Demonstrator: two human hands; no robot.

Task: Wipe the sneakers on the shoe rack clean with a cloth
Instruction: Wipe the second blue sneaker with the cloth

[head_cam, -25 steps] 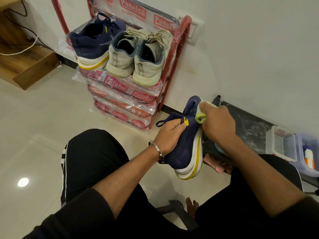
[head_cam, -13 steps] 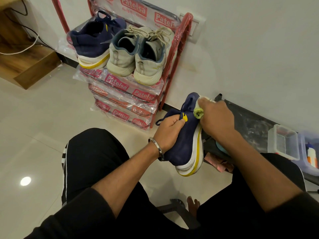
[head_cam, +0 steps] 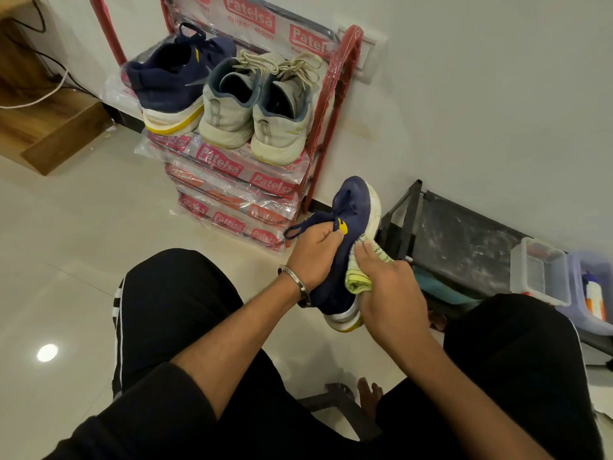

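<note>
A navy sneaker (head_cam: 351, 210) with a white and yellow sole is held up over my lap, toe pointing away. My left hand (head_cam: 311, 254) grips it at the tongue and collar. My right hand (head_cam: 384, 287) holds a yellow-green cloth (head_cam: 360, 277) pressed against the sneaker's right side near the sole. The red shoe rack (head_cam: 335, 104), wrapped in printed plastic, stands against the wall. On its top shelf sit the matching navy sneaker (head_cam: 169, 84) and two grey-white sneakers (head_cam: 229, 107) (head_cam: 285, 124).
A low black stand (head_cam: 464, 237) runs along the wall to the right, with clear plastic boxes (head_cam: 540, 270) on it. A wooden step (head_cam: 49, 131) lies at the left. My knees in black trousers frame the tiled floor (head_cam: 83, 227).
My right hand and the cloth have slid from the sneaker's toe down its side toward the heel. The sneaker's toe has tipped up, showing the white sole edge.
</note>
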